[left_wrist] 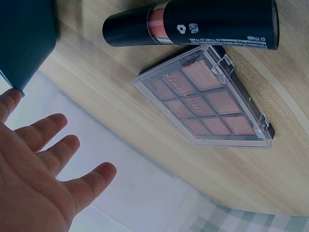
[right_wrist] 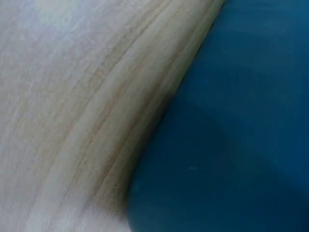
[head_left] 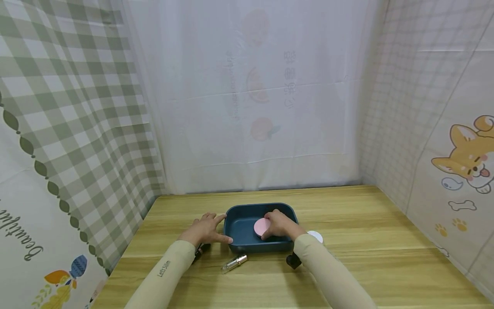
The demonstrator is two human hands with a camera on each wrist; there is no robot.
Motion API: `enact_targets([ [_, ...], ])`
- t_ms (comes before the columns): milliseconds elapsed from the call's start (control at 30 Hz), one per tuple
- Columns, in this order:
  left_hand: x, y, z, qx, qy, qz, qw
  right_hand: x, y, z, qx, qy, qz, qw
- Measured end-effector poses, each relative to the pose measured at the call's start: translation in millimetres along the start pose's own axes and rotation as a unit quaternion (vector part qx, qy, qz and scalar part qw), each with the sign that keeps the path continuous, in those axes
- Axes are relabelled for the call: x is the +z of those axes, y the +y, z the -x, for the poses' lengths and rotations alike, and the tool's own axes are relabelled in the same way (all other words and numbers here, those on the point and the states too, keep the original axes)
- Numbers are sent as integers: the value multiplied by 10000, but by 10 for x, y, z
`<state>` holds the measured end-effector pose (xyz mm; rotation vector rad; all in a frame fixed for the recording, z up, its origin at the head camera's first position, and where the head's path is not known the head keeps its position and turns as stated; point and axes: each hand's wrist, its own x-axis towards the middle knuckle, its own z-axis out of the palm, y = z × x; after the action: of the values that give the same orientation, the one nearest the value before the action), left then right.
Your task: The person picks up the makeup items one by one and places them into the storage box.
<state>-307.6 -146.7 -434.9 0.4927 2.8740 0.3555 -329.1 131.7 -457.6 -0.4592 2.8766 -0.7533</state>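
Right hand point(head_left: 280, 225) pinching pink disc point(head_left: 261, 227) inside blue tray point(head_left: 256, 248), lower center of frame; left hand point(head_left: 203, 231) holding fingers spread at its edge, steady bracing probably helping.

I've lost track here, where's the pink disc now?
In the head view, the pink disc is inside the dark blue tray, left of the right hand that grips it.

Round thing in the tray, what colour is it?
The round thing is pink; the head view shows it best.
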Motion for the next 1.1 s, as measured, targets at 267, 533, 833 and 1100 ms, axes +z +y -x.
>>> enact_targets([
  [267,4,-2,0,-8,3,-10,10000,31,24,-11,24,-61,118,9999],
  [533,6,-3,-6,-21,3,27,10000,40,7,9,-108,-90,247,9996],
  [833,0,1,-8,-47,0,0,10000,66,7,21,-198,-44,313,9993],
  [1100,-4,2,0,-40,-15,17,10000,96,-12,30,-231,2,372,9990],
])
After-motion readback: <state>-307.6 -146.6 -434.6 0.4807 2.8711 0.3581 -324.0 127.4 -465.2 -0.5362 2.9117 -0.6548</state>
